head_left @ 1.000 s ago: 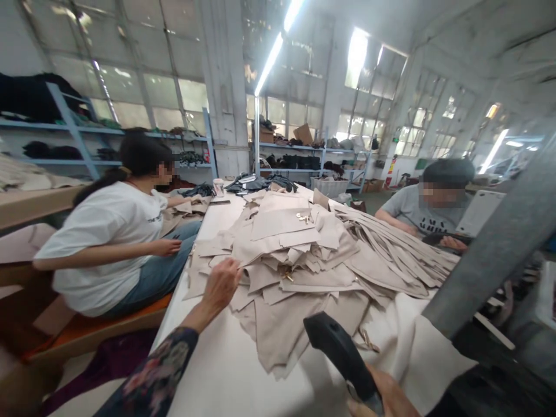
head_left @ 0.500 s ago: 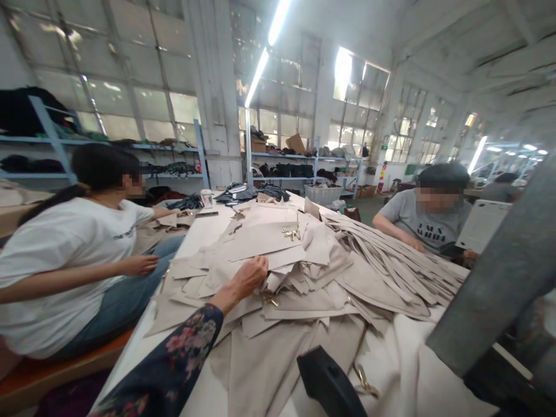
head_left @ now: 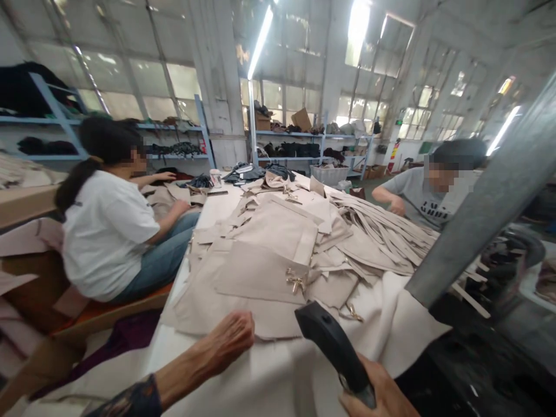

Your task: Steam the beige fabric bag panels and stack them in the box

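My left hand is closed at the near edge of a large beige fabric piece, pinching that edge. On this piece lies a beige panel with gold metal clasps at its right end. My right hand, at the bottom, is wrapped round the handle of a black handheld tool, whose wide head points up and left over the near edge of the fabric. Another gold clasp lies just right of the tool's head.
Beige pieces and long strips are heaped across the white table. A person in white sits at the left, another in grey at the right. A slanted metal post stands at the right. Shelves line the back.
My left hand has come back toward me, and the large fabric piece with clasps now lies nearer. My right hand has come into view on the black tool. The view has shifted.
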